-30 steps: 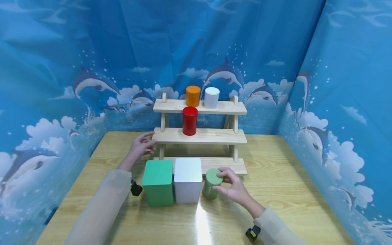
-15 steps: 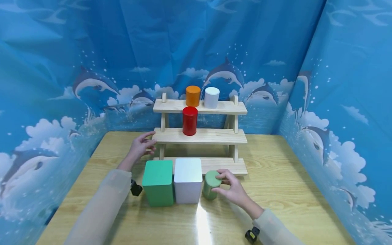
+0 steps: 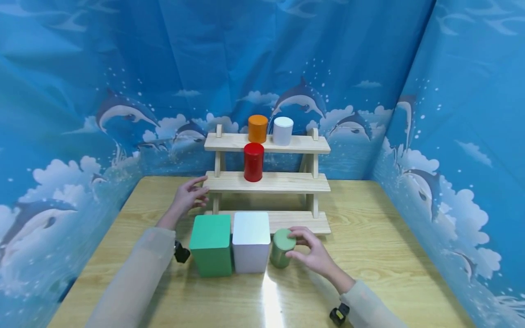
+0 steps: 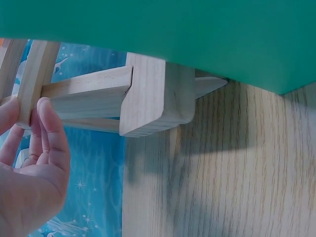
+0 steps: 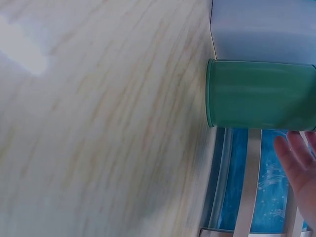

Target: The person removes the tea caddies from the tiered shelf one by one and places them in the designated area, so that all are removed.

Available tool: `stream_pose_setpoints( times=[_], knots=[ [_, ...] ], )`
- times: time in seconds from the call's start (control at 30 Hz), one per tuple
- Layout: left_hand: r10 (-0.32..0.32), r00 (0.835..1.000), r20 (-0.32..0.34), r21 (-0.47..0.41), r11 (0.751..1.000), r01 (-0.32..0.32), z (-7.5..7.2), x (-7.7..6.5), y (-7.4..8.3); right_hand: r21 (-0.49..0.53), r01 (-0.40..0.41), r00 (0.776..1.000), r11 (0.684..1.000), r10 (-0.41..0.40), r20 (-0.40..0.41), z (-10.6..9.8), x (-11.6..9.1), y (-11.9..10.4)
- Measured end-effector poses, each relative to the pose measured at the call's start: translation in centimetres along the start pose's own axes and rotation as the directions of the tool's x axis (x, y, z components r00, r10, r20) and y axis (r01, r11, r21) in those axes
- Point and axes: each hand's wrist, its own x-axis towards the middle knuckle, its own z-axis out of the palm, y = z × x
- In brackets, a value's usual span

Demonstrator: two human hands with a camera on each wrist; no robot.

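Observation:
A green canister (image 3: 280, 249) stands upright on the table, right of a white box (image 3: 251, 241) and close beside it. My right hand (image 3: 313, 255) holds the canister near its top, fingertips at the lid and thumb at the side; in the right wrist view the fingers (image 5: 291, 160) meet its top end. My left hand (image 3: 186, 200) grips the left end of the middle board of a wooden three-tier shelf (image 3: 283, 182), and in the left wrist view thumb and fingers lie on either side of that board (image 4: 34, 79). A green box (image 3: 211, 246) stands left of the white box.
An orange cylinder (image 3: 257, 129) and a white cylinder (image 3: 283, 131) stand on the top tier. On the middle tier is a red cylinder (image 3: 254, 162). The boxes stand before the bottom tier. A blue dolphin-print curtain (image 3: 348, 68) surrounds the wooden table (image 3: 357, 214).
Between one second and half a second ago, my right hand and the green canister shifted slightly toward the white box and nearer to me. Since then they hold nearly still. My left hand stays in place.

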Motion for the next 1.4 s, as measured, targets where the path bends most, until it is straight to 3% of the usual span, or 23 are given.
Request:
stream_pose_setpoints(
  times=[0.87, 1.4],
  knots=[
    [0.016, 1.000, 0.000, 0.010, 1.000, -0.016, 0.0, 0.0, -0.2, 0.041, -0.011, 0.996, 0.999, 0.014, -0.084, -1.1, 1.4, -0.3],
    [0.005, 1.000, -0.011, 0.004, 1.000, -0.005, 0.0, 0.2, -0.5, 0.034, -0.094, 0.990, 0.995, 0.097, -0.106, -1.7, 2.9, -1.0]
  ],
)
